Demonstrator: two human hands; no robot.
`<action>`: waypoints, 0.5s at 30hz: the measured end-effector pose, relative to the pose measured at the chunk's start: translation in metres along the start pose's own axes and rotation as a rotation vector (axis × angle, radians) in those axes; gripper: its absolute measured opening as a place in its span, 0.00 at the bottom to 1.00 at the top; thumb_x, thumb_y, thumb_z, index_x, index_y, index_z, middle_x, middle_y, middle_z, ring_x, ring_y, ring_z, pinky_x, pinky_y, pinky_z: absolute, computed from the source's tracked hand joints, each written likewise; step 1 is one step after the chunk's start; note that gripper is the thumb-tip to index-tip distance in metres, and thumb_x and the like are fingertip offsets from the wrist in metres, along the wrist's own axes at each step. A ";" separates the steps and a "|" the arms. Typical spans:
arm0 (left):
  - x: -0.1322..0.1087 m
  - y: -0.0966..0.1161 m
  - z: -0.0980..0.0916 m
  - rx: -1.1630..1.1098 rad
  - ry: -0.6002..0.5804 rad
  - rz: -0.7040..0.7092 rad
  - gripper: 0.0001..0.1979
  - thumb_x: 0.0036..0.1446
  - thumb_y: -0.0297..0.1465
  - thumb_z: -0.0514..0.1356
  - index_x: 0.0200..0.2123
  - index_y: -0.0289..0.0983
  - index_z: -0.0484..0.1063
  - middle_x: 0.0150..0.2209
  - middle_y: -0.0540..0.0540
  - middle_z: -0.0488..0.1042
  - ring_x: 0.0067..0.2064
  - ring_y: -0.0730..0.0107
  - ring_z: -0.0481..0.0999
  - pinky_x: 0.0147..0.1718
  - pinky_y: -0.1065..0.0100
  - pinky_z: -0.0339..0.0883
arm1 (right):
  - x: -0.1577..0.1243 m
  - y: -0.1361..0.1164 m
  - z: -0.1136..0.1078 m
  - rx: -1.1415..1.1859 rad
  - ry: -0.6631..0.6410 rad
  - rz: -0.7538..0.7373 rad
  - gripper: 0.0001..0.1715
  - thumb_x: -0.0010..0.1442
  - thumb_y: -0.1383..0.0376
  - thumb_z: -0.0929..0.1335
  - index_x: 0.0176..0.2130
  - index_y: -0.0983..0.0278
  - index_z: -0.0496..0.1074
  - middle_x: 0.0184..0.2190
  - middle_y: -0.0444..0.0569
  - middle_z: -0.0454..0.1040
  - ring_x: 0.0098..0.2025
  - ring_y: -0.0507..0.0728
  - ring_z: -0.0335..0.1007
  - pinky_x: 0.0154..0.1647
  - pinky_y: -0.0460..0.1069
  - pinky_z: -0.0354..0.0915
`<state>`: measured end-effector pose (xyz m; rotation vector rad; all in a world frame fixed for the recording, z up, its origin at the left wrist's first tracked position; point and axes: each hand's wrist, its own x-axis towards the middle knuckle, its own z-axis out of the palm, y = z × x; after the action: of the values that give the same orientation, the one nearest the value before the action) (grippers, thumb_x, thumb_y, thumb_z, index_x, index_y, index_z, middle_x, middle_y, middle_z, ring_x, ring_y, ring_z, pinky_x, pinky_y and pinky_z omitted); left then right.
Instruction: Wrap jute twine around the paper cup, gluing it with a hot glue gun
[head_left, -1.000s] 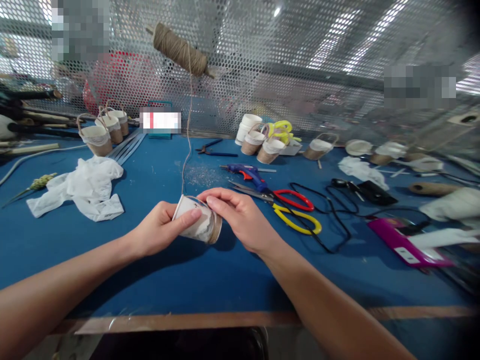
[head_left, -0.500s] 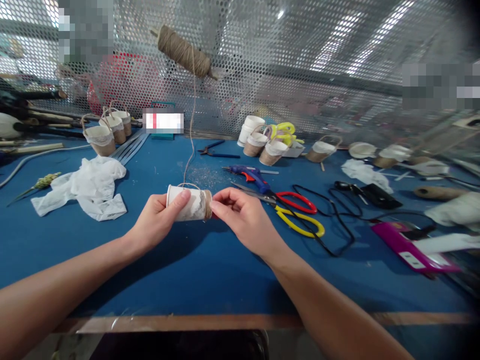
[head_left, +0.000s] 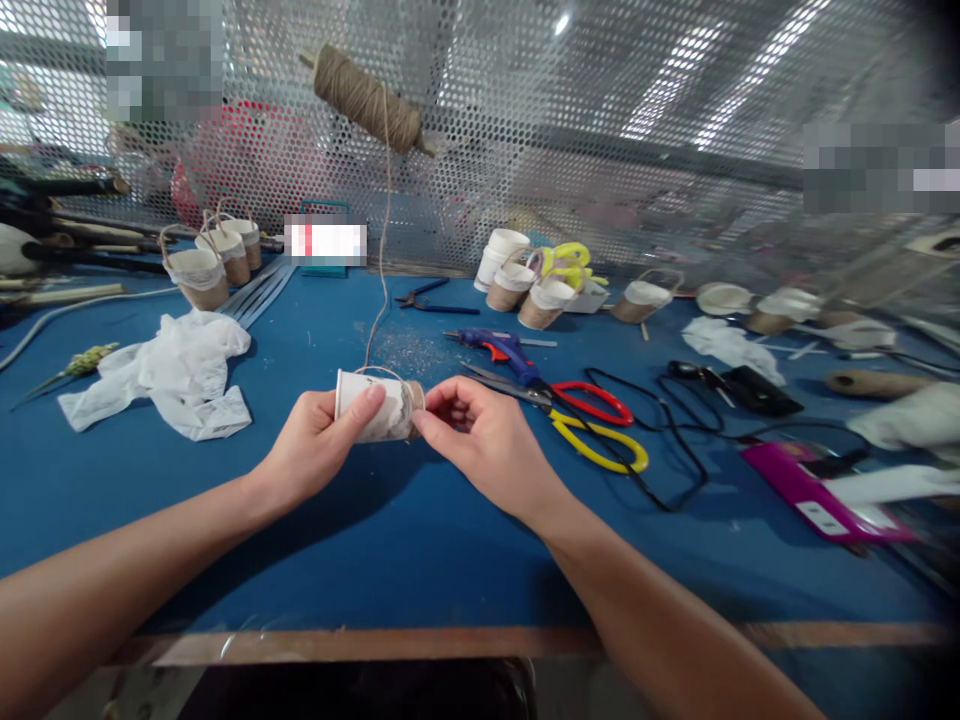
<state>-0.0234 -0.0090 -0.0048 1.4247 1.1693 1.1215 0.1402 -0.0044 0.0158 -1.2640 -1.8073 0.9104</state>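
Note:
My left hand (head_left: 319, 445) grips a small white paper cup (head_left: 373, 407) lying on its side above the blue table (head_left: 390, 540). Brown twine is wound round the cup's base end. My right hand (head_left: 480, 435) is closed at that base end, with its fingertips pinched on the cup's twine-wrapped bottom. A strand of twine (head_left: 384, 250) rises from the cup to a twine spool (head_left: 367, 100) hanging on the perforated metal screen.
Right of my hands lie red and yellow scissors (head_left: 592, 425), a blue glue gun (head_left: 499, 348), black cables (head_left: 675, 440) and a magenta box (head_left: 814, 490). White crumpled plastic (head_left: 172, 375) lies at left. Twine-wrapped cups (head_left: 525, 290) stand by the screen, others (head_left: 210, 265) at far left.
The cup went from tilted with its mouth up to lying level on its side. My right hand shifted from on top of the cup to its base end.

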 end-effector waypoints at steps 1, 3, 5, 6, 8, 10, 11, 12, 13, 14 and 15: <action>0.000 0.000 0.000 -0.005 0.001 0.000 0.20 0.52 0.42 0.54 0.25 0.31 0.75 0.21 0.47 0.73 0.26 0.71 0.70 0.23 0.74 0.62 | 0.000 0.000 0.000 0.001 0.000 -0.001 0.06 0.50 0.64 0.66 0.27 0.64 0.65 0.23 0.44 0.69 0.26 0.51 0.64 0.27 0.48 0.63; 0.000 0.000 0.000 -0.013 0.002 0.002 0.19 0.52 0.41 0.54 0.22 0.32 0.74 0.20 0.48 0.73 0.25 0.72 0.69 0.23 0.75 0.61 | 0.000 0.000 0.000 0.001 -0.002 0.000 0.06 0.50 0.64 0.66 0.27 0.64 0.65 0.23 0.44 0.69 0.25 0.51 0.64 0.27 0.47 0.63; 0.000 0.000 0.001 -0.016 0.002 0.009 0.18 0.52 0.40 0.54 0.21 0.32 0.72 0.19 0.50 0.71 0.24 0.73 0.68 0.22 0.75 0.60 | 0.000 0.000 -0.001 -0.001 -0.001 -0.002 0.05 0.50 0.64 0.66 0.27 0.64 0.65 0.23 0.44 0.68 0.25 0.51 0.64 0.26 0.47 0.63; 0.000 0.001 0.001 -0.014 0.001 0.011 0.18 0.53 0.39 0.54 0.20 0.32 0.72 0.18 0.50 0.71 0.24 0.74 0.68 0.22 0.76 0.60 | 0.000 0.000 -0.001 -0.001 -0.001 -0.002 0.05 0.50 0.64 0.66 0.27 0.64 0.64 0.23 0.44 0.68 0.25 0.51 0.64 0.26 0.47 0.63; 0.001 0.001 0.001 -0.008 -0.001 0.014 0.17 0.53 0.38 0.54 0.20 0.32 0.71 0.18 0.51 0.70 0.24 0.74 0.67 0.21 0.76 0.59 | 0.000 0.000 -0.001 -0.006 -0.004 -0.001 0.05 0.49 0.65 0.66 0.27 0.64 0.64 0.23 0.44 0.68 0.25 0.51 0.64 0.26 0.47 0.62; 0.001 0.000 0.001 -0.002 -0.008 0.016 0.17 0.53 0.37 0.54 0.19 0.33 0.70 0.18 0.51 0.69 0.23 0.75 0.67 0.21 0.76 0.58 | 0.000 0.000 -0.002 -0.006 -0.010 0.001 0.05 0.49 0.65 0.66 0.27 0.65 0.64 0.23 0.44 0.68 0.25 0.51 0.63 0.26 0.47 0.62; 0.001 0.000 0.000 -0.001 -0.011 0.017 0.17 0.53 0.37 0.53 0.19 0.33 0.70 0.18 0.51 0.69 0.23 0.75 0.66 0.21 0.76 0.58 | 0.000 0.000 -0.002 -0.005 -0.012 0.001 0.05 0.49 0.65 0.66 0.27 0.65 0.64 0.23 0.44 0.68 0.25 0.50 0.63 0.26 0.47 0.62; 0.001 0.000 0.000 0.000 -0.013 0.017 0.17 0.53 0.38 0.53 0.19 0.33 0.70 0.19 0.51 0.70 0.23 0.75 0.66 0.21 0.76 0.58 | 0.000 0.000 -0.002 -0.003 -0.013 0.001 0.05 0.49 0.64 0.66 0.27 0.65 0.64 0.23 0.44 0.68 0.25 0.50 0.63 0.26 0.47 0.62; 0.000 0.000 0.000 0.001 -0.015 0.017 0.17 0.53 0.38 0.53 0.20 0.33 0.71 0.19 0.51 0.70 0.23 0.75 0.66 0.21 0.76 0.58 | 0.000 0.000 -0.002 0.001 -0.016 0.002 0.06 0.49 0.64 0.66 0.27 0.65 0.64 0.23 0.44 0.68 0.25 0.50 0.63 0.26 0.47 0.62; 0.000 0.000 0.000 0.003 -0.017 0.017 0.17 0.53 0.38 0.53 0.20 0.32 0.71 0.20 0.51 0.70 0.23 0.75 0.66 0.21 0.76 0.58 | 0.000 0.000 -0.002 0.004 -0.019 0.003 0.06 0.49 0.64 0.66 0.27 0.65 0.64 0.23 0.44 0.68 0.25 0.50 0.63 0.26 0.47 0.62; 0.000 0.000 0.000 0.006 -0.017 0.016 0.18 0.53 0.39 0.54 0.21 0.32 0.72 0.20 0.50 0.71 0.23 0.75 0.65 0.22 0.75 0.58 | 0.001 0.000 -0.002 0.006 -0.023 0.006 0.06 0.49 0.64 0.66 0.27 0.65 0.64 0.23 0.44 0.68 0.25 0.50 0.63 0.26 0.47 0.62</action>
<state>-0.0237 -0.0089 -0.0052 1.4480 1.1524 1.1162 0.1416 -0.0035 0.0164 -1.2603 -1.8180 0.9366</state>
